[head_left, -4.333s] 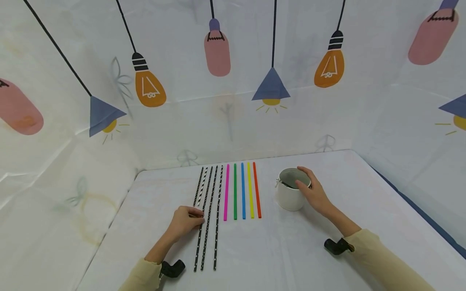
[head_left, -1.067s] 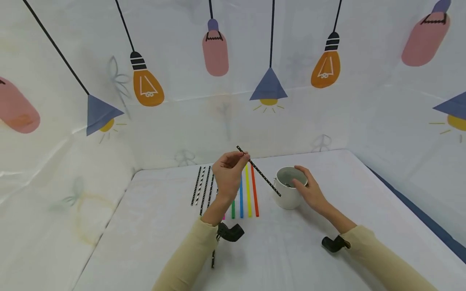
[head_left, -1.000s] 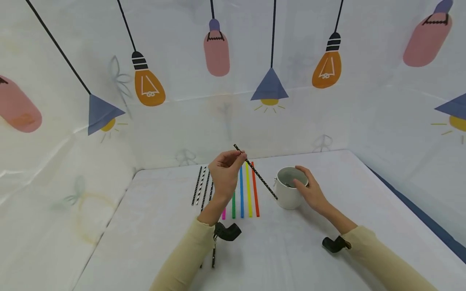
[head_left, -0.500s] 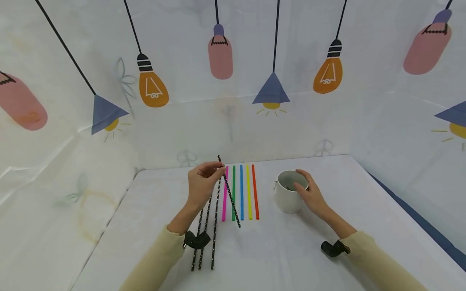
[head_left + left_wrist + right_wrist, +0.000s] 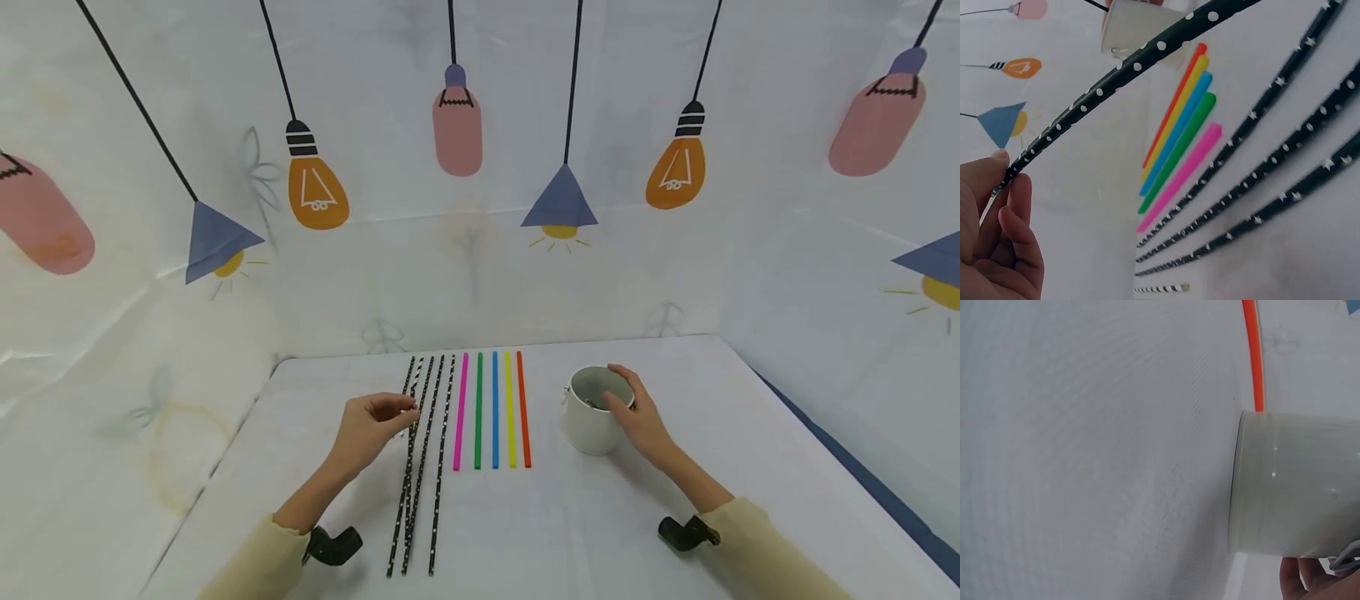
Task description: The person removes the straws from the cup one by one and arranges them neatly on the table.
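My left hand (image 5: 375, 429) pinches a black straw with white dots (image 5: 1097, 92) near one end, between thumb and fingers. In the left wrist view the straw slants up across the other straws, raised off the table. Below it lie black straws with white stars or dots (image 5: 438, 492) and a shorter black-and-white striped straw (image 5: 1160, 288), partly hidden in the head view. My right hand (image 5: 641, 421) grips the rim of an upright white cup (image 5: 588, 429), thumb over the edge. Something small and dark inside the cup is too unclear to name.
Right of the black straws, a row of pink (image 5: 461, 412), green (image 5: 478, 412), blue (image 5: 495, 412), yellow (image 5: 511, 412) and red straws (image 5: 523, 412) lies on the white table (image 5: 600, 533). A white wall sheet printed with lamps (image 5: 480, 275) rises behind the table.
The left hand has carried the dotted straw from near the cup leftward and down to above the black straws. The right hand stays on the cup. The head view has tilted slightly upward.
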Action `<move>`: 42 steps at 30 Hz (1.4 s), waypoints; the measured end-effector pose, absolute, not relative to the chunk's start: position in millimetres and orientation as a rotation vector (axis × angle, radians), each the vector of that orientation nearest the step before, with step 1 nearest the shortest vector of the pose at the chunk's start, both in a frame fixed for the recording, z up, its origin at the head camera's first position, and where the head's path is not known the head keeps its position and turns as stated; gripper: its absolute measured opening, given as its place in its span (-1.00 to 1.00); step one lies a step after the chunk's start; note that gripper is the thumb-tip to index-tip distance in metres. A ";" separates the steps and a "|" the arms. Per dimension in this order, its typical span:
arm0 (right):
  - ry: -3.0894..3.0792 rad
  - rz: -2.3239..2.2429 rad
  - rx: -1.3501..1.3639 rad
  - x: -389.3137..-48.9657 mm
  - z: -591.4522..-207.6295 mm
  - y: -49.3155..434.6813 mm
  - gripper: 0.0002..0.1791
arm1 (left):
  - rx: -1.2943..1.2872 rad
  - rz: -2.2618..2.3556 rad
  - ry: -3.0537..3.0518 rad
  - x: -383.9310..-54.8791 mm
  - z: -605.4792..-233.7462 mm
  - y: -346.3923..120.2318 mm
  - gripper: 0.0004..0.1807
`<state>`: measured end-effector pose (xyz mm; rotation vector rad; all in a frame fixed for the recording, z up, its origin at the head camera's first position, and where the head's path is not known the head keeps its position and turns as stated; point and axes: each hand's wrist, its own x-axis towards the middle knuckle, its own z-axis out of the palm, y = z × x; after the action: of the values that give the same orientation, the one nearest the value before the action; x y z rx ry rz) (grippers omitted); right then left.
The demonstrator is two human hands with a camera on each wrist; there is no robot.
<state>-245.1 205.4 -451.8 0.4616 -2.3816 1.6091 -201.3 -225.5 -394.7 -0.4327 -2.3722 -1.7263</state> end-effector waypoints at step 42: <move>-2.441 1.612 0.477 -246.1 -446.0 212.0 -0.41 | -0.119 -1.606 -2.770 -206.9 -476.0 -267.4 -0.69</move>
<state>-246.1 212.0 -446.0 0.4768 -2.4405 1.6117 -206.9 -267.4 -476.0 -0.1185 -2.7700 -1.6058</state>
